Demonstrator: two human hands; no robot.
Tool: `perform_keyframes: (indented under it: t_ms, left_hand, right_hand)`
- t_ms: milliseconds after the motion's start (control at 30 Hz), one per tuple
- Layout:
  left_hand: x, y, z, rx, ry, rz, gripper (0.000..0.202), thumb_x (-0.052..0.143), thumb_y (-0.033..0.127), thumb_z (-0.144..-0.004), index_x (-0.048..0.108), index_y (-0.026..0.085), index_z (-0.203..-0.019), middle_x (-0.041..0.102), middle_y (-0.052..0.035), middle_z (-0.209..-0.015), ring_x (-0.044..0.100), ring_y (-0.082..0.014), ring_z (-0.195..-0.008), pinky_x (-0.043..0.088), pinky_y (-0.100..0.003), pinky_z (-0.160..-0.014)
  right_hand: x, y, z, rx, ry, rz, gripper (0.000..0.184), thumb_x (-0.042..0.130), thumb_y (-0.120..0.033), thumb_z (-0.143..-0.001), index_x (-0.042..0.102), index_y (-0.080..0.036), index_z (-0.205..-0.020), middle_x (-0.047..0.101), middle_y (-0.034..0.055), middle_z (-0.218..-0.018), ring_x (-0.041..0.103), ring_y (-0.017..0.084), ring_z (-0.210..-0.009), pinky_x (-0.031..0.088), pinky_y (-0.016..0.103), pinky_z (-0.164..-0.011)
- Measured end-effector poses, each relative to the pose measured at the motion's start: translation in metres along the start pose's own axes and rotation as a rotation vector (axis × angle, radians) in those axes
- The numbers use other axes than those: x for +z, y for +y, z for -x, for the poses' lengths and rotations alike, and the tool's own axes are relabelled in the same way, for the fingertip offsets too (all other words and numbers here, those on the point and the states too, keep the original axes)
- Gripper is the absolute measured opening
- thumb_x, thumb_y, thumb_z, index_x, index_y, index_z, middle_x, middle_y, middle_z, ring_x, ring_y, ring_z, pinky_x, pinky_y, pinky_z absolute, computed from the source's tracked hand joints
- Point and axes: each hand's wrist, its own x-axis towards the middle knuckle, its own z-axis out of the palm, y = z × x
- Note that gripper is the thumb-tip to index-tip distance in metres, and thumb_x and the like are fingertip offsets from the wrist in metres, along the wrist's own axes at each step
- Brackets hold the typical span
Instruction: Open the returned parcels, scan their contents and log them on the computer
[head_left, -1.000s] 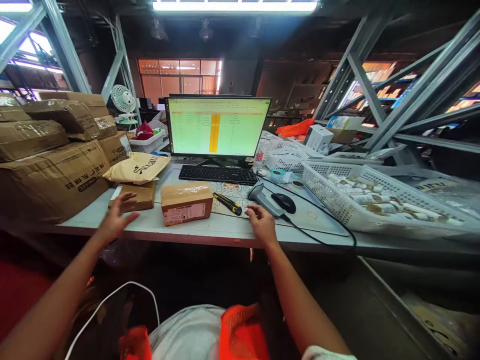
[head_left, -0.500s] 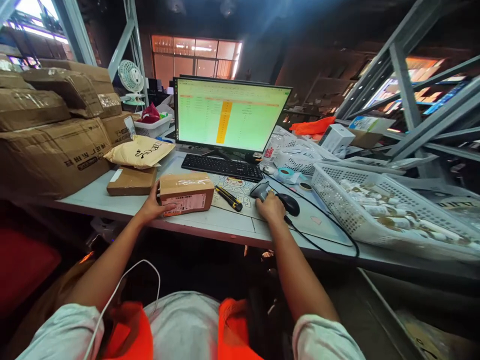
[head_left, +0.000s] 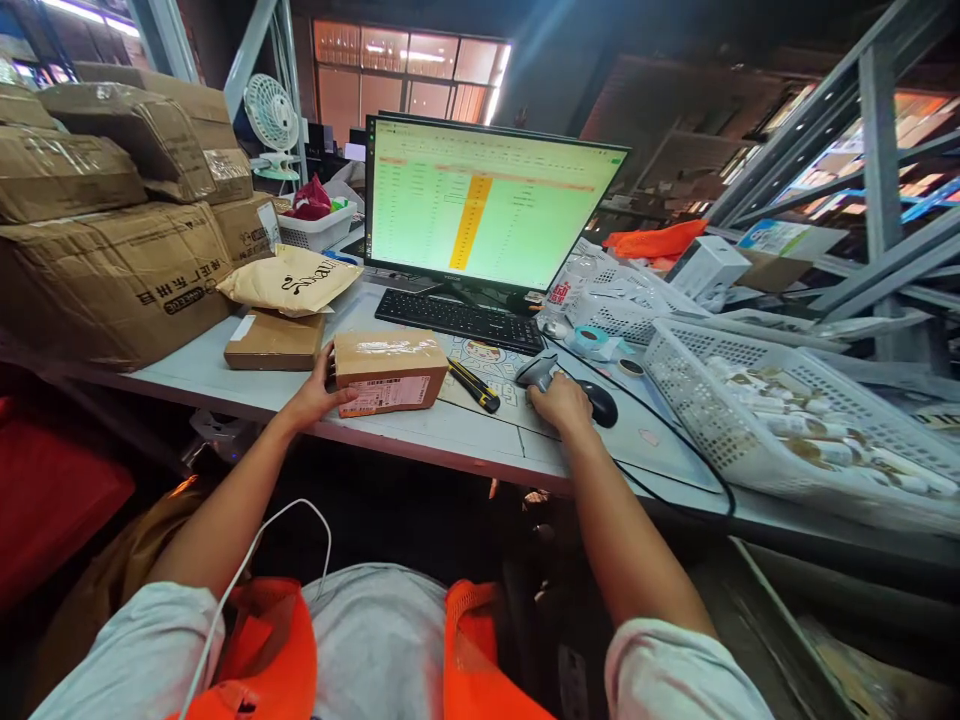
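Observation:
My left hand (head_left: 313, 392) grips the left end of a small taped cardboard parcel (head_left: 390, 370) with a white label, which rests on the grey table (head_left: 457, 435). My right hand (head_left: 561, 402) is closed around the handle of a grey barcode scanner (head_left: 538, 370) lying on the table, its cable running off to the right. A yellow and black utility knife (head_left: 474, 383) lies between the parcel and the scanner. A black mouse (head_left: 602, 404) sits just right of my right hand.
A monitor (head_left: 487, 205) with a green spreadsheet stands behind a black keyboard (head_left: 459, 320). Large cardboard boxes (head_left: 112, 270) are stacked on the left, with a flat brown parcel (head_left: 274, 340) and a padded envelope (head_left: 289, 280). White baskets (head_left: 780, 420) of small items fill the right.
My left hand moved right from the open table and took hold of the small parcel. My right hand moved forward onto the scanner and closed on it. The view shifted closer.

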Motion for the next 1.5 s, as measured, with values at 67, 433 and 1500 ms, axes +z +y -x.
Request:
perform_keyframes:
  t_ms: [67,433,1500]
  left_hand:
    - [0.001,0.001,0.001,-0.006,0.014,-0.009,0.136,0.089,0.067,-0.061,0.014,0.023,-0.166,0.041,-0.0195,-0.16,0.042,-0.0412,-0.147,0.039,-0.055,-0.121]
    - [0.003,-0.002,0.007,-0.061,0.036,-0.123,0.131,0.089,0.061,-0.065,0.012,0.029,-0.167,0.044,-0.016,-0.158,0.039,-0.0405,-0.15,0.026,-0.06,-0.127]
    - [0.009,0.009,0.008,-0.099,0.012,-0.082,0.139,0.094,0.049,-0.065,0.003,0.025,-0.167,0.045,-0.0199,-0.157,0.045,-0.0384,-0.146,0.033,-0.057,-0.124]
  right_hand:
    - [-0.008,-0.003,-0.002,-0.043,0.103,-0.017,0.053,0.055,-0.037,-0.095,0.059,-0.002,-0.135,0.064,0.028,-0.131,0.061,0.039,-0.124,0.048,0.046,-0.104]
    - [-0.013,-0.083,-0.111,-0.33,-0.048,-0.01,0.046,0.055,-0.013,-0.09,0.065,-0.012,-0.134,0.071,0.0161,-0.129,0.064,0.026,-0.121,0.046,0.031,-0.104]
    - [0.007,-0.115,-0.05,-0.627,-0.254,0.063,0.047,0.061,-0.042,-0.097,0.064,-0.017,-0.137,0.074,0.0134,-0.122,0.069,0.025,-0.109,0.05,0.03,-0.091]
